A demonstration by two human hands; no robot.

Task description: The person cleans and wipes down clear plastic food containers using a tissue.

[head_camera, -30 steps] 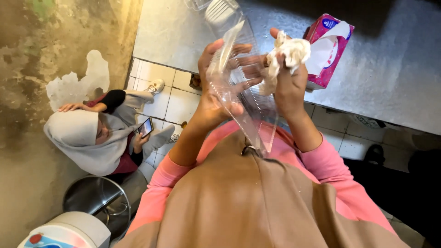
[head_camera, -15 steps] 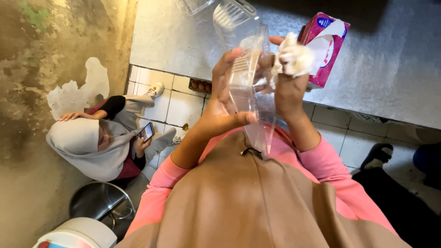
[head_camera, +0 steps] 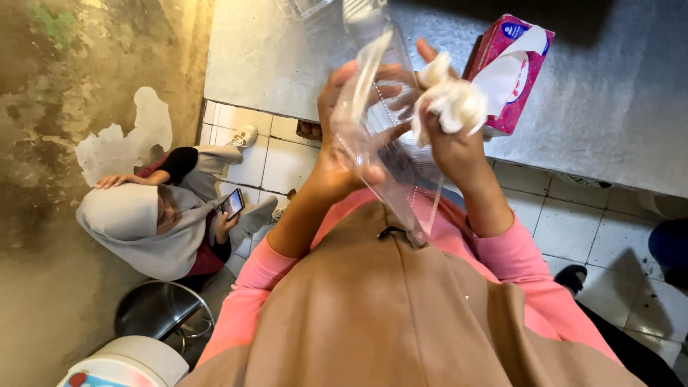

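My left hand [head_camera: 344,154] grips the clear lid [head_camera: 383,136]; my right hand [head_camera: 448,132] clutches a wadded tissue [head_camera: 451,104] against it. Wiping looks midway, lid not set down.

Dim, warm indoor light; soft glare on the metal tabletop [head_camera: 287,57] (dark shadow upper right), wide-angle bending at edges, hands slightly blurred.

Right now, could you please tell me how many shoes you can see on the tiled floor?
2. A white shoe lies on the tiles at the steel counter's lower left corner, and a dark shoe sits on the tiles at lower right. Others may be hidden under the counter.
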